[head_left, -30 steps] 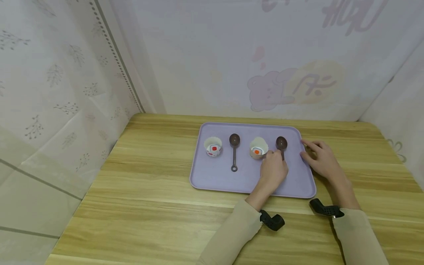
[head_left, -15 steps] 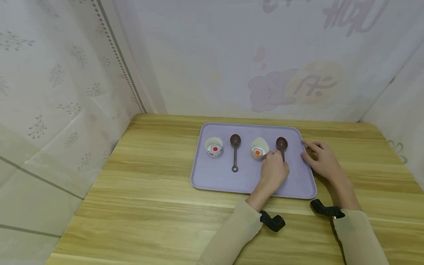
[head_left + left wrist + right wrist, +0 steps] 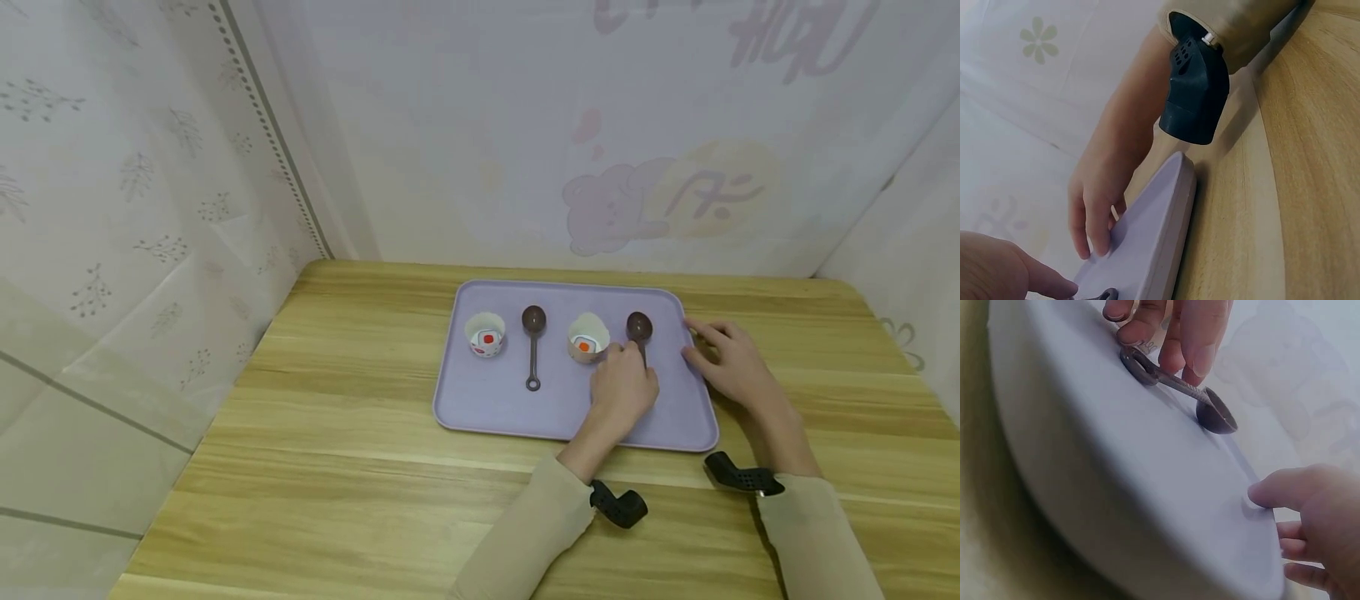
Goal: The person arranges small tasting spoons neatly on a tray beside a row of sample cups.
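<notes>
My left hand (image 3: 622, 383) pinches the thin handle of a brown measuring spoon (image 3: 639, 326) at the right of the lilac tray (image 3: 480, 408). In the right wrist view, the spoon's round bowl (image 3: 1216, 412) and ringed handle end show, with fingertips on the handle between them. My right hand (image 3: 723, 362) rests at the tray's right edge, its thumb touching the rim and its other fingers loosely bent outside. Beside the left hand stands a small paper cup (image 3: 576, 352) with an orange-marked piece inside. A second brown measuring spoon (image 3: 533, 321) lies farther left.
Another small paper cup (image 3: 484, 349), with a red-marked piece in it, stands at the tray's left. The tray lies on a wooden table (image 3: 360, 367) near its back edge. Patterned cloth (image 3: 450, 142) hangs behind and at both sides.
The whole head view has shifted very slightly. Both hands keep their places at the spoon and the tray's edge; the left hand's knuckles have moved only slightly to the right.
</notes>
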Available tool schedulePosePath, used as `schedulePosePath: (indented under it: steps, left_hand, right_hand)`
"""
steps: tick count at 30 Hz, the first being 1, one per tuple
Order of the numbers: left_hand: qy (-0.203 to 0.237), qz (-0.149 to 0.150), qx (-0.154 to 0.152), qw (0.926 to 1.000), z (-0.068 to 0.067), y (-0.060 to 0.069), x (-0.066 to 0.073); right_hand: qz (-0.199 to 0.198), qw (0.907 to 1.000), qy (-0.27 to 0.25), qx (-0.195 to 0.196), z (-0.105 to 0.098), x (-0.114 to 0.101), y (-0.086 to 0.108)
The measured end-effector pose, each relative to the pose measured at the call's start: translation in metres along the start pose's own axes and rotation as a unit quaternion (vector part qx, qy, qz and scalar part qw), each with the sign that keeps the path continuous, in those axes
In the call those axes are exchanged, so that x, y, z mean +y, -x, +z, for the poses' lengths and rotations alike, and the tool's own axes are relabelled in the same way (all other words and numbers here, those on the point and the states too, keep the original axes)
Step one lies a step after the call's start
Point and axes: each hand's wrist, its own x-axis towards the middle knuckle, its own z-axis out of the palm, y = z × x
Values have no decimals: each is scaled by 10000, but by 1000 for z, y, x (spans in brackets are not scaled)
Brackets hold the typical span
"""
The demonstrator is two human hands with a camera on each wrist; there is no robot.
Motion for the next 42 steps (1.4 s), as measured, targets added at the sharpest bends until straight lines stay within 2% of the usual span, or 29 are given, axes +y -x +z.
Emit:
schedulePosePath:
  steps: [11, 19, 25, 32, 42]
  left_hand:
    - [93, 22, -52, 9999, -4, -1, 0]
    - [140, 230, -41, 9996, -8, 0, 2]
    - [470, 411, -142, 9979, -14, 1, 3]
    - [728, 689, -82, 9949, -20, 1, 5]
    - [1045, 910, -95, 9903, -33, 2, 6]
  right_hand:
    - [219, 9992, -52, -336, -6, -9, -2]
    - [369, 9973, -83, -622, -11, -14, -4]
    - [349, 9961, -85, -810, -15, -18, -6]
    - [417, 9936, -86, -1046, -21, -24, -8]
    - [474, 9934, -87, -1043, -29, -32, -11]
